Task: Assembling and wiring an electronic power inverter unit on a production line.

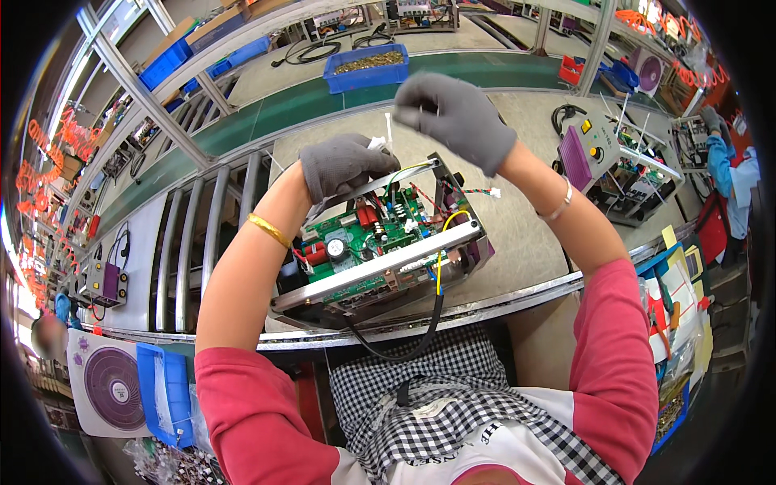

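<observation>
In front of me an opened metal-framed electronic unit point(380, 263) lies tilted on the bench, its green circuit board point(352, 236) showing red and black components. My left hand point(347, 166), in a grey glove, is closed at the far edge of the frame. A small white piece point(377, 143) sticks out between its fingers. Beside it stands a thin white strip point(389, 129). My right hand point(457, 120), also gloved, is raised beyond the unit, slightly blurred, with curled fingers near the strip. What those fingers pinch, if anything, is hidden. A loose white plug point(495, 192) ends a twisted wire at the unit's right.
A blue bin point(366, 74) of small brass-coloured parts stands on the green belt point(283, 111). Metal rollers point(191, 242) lie left. Another purple-sided unit point(618, 166) sits right, near a co-worker's blue sleeve point(718, 158). A black cable point(404, 354) hangs over the bench edge.
</observation>
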A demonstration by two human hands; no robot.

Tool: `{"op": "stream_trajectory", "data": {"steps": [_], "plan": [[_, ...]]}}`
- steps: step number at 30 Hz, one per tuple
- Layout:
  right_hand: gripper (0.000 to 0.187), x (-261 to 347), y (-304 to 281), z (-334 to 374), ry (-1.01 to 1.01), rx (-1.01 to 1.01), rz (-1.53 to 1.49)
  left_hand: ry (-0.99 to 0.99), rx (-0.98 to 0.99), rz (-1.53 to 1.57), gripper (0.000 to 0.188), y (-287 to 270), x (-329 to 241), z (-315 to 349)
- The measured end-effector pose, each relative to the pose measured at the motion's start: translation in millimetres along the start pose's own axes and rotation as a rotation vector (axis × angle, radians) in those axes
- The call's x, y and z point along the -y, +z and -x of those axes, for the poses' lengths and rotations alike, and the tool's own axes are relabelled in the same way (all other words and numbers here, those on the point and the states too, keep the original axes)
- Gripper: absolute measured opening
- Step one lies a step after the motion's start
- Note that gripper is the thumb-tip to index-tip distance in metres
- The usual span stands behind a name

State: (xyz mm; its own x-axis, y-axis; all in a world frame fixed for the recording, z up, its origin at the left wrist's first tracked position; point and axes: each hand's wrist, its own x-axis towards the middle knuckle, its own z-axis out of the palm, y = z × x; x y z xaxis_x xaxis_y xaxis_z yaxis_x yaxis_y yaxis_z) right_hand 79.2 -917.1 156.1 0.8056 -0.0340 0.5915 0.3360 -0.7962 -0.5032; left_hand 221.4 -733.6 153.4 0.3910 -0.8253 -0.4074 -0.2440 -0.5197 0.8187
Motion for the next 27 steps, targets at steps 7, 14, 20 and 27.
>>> {"op": "stream_trajectory", "data": {"steps": [7, 14, 20, 27], "plan": [[0.019, 23.1, 10.2, 20.4, -0.387, 0.396, 0.369, -0.014, 0.095, 0.13, 0.02, -7.8, 12.8, -11.2], [0.017, 19.6, 12.6, 24.2, -0.449, 0.288, 0.413, 0.123, -0.027, 0.021, 0.022, 2.6, 4.4, -0.8], [0.012, 11.9, 10.4, 23.7, 0.183, 0.061, -0.185, 0.332, -0.226, -0.046, 0.026, 12.3, 7.1, 7.9], [0.053, 19.7, 3.6, 13.9, 0.463, 0.254, -0.376, 0.361, -0.265, -0.07, 0.028, 14.4, 11.5, 2.5]]}}
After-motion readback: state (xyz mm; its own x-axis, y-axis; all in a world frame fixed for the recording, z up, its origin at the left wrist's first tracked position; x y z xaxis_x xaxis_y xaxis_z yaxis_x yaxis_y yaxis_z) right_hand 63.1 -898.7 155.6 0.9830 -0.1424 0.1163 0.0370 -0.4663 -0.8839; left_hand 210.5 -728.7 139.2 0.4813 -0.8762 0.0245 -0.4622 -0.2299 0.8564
